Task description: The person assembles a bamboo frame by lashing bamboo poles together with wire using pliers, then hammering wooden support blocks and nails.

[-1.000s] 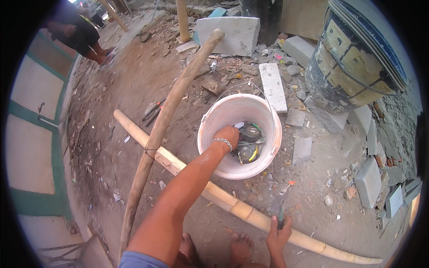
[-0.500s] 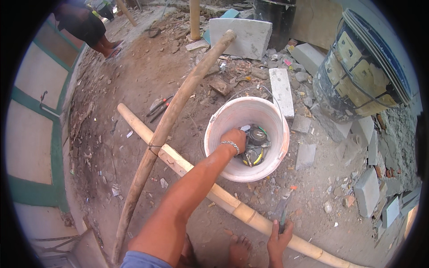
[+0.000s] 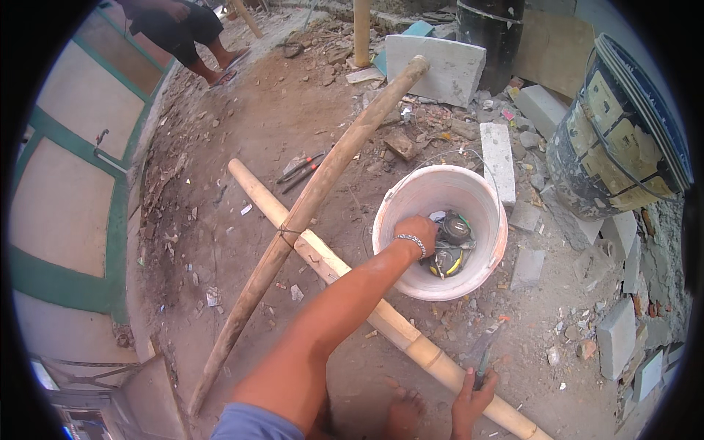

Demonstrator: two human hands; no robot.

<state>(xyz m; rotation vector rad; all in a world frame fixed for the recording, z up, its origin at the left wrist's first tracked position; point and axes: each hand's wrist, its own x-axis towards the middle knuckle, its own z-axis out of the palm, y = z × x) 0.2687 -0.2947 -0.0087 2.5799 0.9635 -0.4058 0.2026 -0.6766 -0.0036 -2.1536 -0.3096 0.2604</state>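
My left hand (image 3: pixel 417 230), with a chain bracelet at the wrist, reaches down inside a white bucket (image 3: pixel 387 253). Its fingers are curled beside the things at the bottom; whatever they grip is hidden. Next to it lie a dark round tape measure (image 3: pixel 453 229) and a black-and-yellow tape measure (image 3: pixel 446 261). Near the lower edge, my right hand (image 3: pixel 471 402) is closed round the dark green handle of a flat-bladed hand tool (image 3: pixel 483 343). That blade points away from me, over the ground, and has an orange tip.
A bamboo pole (image 3: pixel 422 354) runs along the ground in front of me, with a thinner wooden pole (image 3: pixel 253 293) tied across it. Pliers (image 3: pixel 302 171) with red-and-black handles lie beyond. Right stand a large stained bucket (image 3: pixel 609 139) and pale blocks (image 3: pixel 616 337). Another person (image 3: pixel 180 33) stands far left.
The whole view has shifted, so most things sit further right and the standing person shows more. My left hand stays in the bucket, and my right hand keeps hold of the flat-bladed tool.
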